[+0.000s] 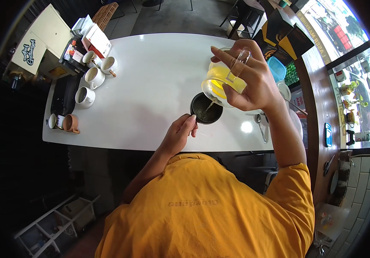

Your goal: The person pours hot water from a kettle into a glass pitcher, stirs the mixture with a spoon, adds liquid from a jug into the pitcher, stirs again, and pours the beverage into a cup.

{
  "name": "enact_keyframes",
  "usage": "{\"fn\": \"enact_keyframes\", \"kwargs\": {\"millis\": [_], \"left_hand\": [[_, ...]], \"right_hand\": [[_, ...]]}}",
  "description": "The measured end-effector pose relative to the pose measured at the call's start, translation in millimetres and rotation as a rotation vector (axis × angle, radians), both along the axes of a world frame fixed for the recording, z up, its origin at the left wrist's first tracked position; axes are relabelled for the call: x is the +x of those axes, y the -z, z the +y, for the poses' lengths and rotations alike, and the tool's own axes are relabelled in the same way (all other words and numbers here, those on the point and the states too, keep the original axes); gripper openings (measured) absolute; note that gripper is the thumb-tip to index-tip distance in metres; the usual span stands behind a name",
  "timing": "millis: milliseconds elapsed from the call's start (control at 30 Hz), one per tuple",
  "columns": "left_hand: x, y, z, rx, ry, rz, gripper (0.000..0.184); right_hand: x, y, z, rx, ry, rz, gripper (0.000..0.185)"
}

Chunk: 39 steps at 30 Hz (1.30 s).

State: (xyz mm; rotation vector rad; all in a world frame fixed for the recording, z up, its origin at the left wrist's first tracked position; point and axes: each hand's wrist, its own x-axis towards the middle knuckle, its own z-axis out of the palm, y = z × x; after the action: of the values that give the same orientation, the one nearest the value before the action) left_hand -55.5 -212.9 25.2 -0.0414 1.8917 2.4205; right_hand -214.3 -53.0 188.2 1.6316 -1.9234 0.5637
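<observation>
My left hand (pixel 180 132) is closed on the handle of a black cup (pixel 207 108), near the table's front edge. Above and to its right, my right hand (pixel 249 75) grips a clear glass pitcher (pixel 219 79) by its handle. Yellow liquid shows inside the pitcher, which is tilted toward the cup. A thin stream runs from its lip into the cup, where some liquid is visible. On the table to the right lies a metal spoon (pixel 260 128), close below my right forearm.
Several mugs, among them a white cup (pixel 85 97) and a brown cup (pixel 70 124), stand along the left of the white table (pixel 150 77). A cream-coloured machine (pixel 43 41) is behind them. Black boxes (pixel 281 34) and a blue container (pixel 276 69) sit at the right.
</observation>
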Motion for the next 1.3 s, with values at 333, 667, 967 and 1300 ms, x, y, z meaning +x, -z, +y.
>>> {"fn": "enact_keyframes", "kwargs": {"millis": [333, 667, 967, 1300], "left_hand": [[0, -1, -20, -0.016, 0.043, -0.007, 0.035], [-2, -1, -28, -0.027, 0.067, 0.004, 0.035], [-4, 0, -18, 0.006, 0.052, -0.033, 0.035], [-2, -3, 0, 0.013, 0.01, -0.041, 0.036]], "right_hand": [[9, 1, -11, 0.001, 0.049, 0.011, 0.058], [9, 2, -16, 0.002, 0.062, 0.016, 0.059], [6, 2, -11, 0.001, 0.046, 0.01, 0.06], [1, 2, 0, 0.012, 0.026, 0.022, 0.058]]}}
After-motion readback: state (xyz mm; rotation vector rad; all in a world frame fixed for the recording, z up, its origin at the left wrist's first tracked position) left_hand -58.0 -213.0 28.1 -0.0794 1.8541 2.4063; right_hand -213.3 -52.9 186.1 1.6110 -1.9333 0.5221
